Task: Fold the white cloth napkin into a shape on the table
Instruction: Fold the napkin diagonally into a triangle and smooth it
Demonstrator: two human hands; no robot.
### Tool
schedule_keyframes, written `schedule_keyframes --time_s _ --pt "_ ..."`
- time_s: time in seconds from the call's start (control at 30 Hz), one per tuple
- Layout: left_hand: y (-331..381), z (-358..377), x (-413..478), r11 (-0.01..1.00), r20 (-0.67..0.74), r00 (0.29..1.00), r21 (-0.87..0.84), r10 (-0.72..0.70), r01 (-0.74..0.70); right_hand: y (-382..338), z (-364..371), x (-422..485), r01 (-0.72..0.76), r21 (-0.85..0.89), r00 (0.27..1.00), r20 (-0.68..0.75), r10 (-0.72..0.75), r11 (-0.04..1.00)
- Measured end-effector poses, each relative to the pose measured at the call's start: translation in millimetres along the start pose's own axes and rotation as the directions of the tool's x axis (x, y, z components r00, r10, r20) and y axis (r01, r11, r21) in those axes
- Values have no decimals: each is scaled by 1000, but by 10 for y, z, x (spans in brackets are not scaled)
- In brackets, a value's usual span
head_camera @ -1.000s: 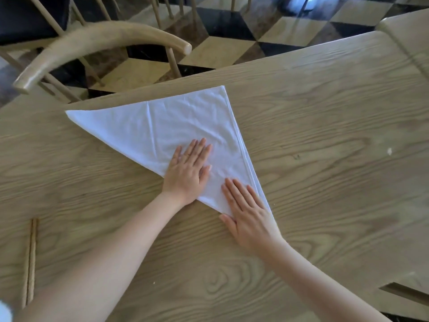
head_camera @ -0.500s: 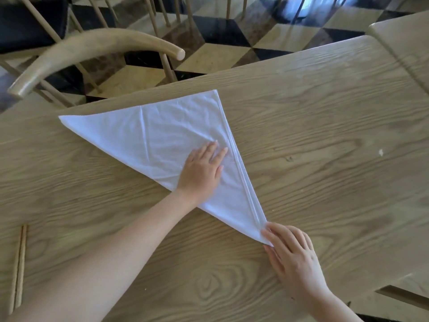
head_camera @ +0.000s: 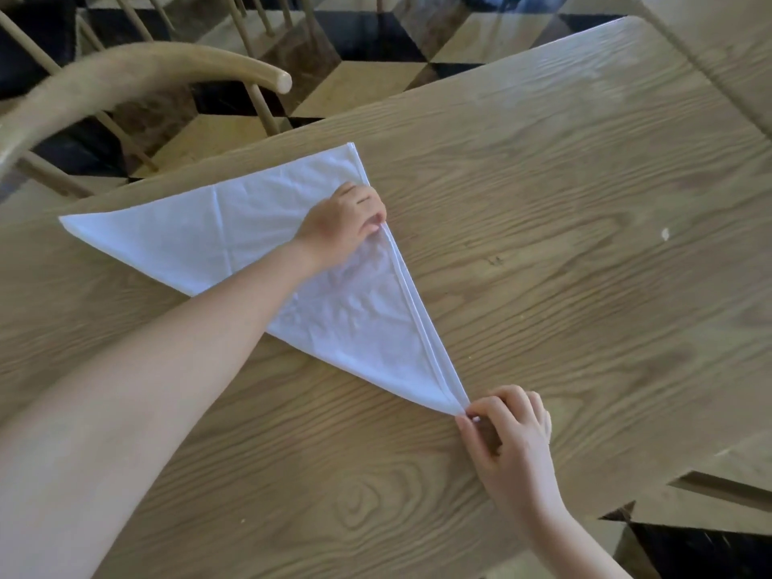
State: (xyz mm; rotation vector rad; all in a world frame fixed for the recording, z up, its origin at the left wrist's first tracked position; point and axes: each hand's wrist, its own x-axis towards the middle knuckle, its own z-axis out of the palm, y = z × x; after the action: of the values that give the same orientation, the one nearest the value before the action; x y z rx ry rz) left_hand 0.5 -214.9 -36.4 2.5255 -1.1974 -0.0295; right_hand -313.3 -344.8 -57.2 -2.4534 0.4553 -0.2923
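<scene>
Head view: both hands point(head_camera: 507, 436) pinching napkin point(head_camera: 250, 240) edge.

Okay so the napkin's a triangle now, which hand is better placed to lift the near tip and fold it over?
Probably the right hand: it pinches the near tip of the napkin already. The left hand is partway up the hemmed edge, fingers curled on it, suited to anchoring the cloth on the table.

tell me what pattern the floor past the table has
The floor shows a black, tan and brown geometric cube-like tile pattern, seen in the head view.
</scene>
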Motion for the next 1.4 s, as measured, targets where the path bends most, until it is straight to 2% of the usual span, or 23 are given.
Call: schedule_keyframes --time_s 0.13,0.4,0.53,0.73,0.97,1.1,1.17,1.23,1.3,1.4 --pt "-11 -35 82 999 18 1000 36 19 -19 -44 -19 -11 -65 -41 998 -11 65 997" --pt "-37 -29 160 995 57 997 89 45 -50 -172 1 10 -257 -104 963 58 264 961" --pt "-45 -41 180 982 57 991 136 122 -129 -216 5 -9 -251 -180 966 17 258 951" --pt "-66 -40 201 975 48 988 164 145 -151 -231 20 -10 -235 -261 972 -39 233 936" --pt "-33 47 126 998 -44 999 58 14 -11 -228 5 -3 -309 -182 950 -18 311 933" --pt "92 146 -6 984 -166 970 -6 -177 179 -175 7 -36 -270 -84 962 -59 266 959" --pt "237 239 -178 987 -213 964 8 -157 162 -159 5 -43 -228 -80 972 -77 222 970" --pt "403 377 -391 993 -138 987 76 -81 92 -149 -7 -19 -212 -79 976 -76 206 974" --pt "521 474 -529 990 17 994 99 -104 101 -139 -22 -3 -188 -101 981 -70 181 977" --pt "557 527 -536 976 81 981 140 -176 164 -136 -70 11 3 -225 995 -93 -25 974"
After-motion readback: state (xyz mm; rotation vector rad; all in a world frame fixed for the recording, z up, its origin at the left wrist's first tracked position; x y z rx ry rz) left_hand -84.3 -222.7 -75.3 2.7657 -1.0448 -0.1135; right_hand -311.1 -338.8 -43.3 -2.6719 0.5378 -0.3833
